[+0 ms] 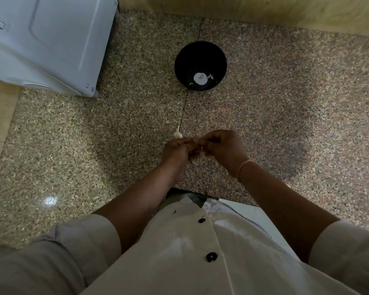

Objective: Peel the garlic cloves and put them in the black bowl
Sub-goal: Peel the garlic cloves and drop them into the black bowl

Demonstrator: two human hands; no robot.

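Observation:
A black bowl point(200, 60) stands on the speckled granite counter, far centre, with a few pale garlic pieces point(200, 78) at its bottom. A garlic bulb point(177, 134) with its stem pointing away lies on the counter just beyond my left hand point(177, 152). My right hand point(224, 147) meets the left above the counter; the fingertips of both pinch a small pale garlic clove point(201, 148) between them, mostly hidden by the fingers. A thin orange band sits on my right wrist.
A white appliance point(47, 43) occupies the far left corner of the granite counter point(285, 113). A wooden wall runs along the back and the left side. My white buttoned shirt fills the near edge.

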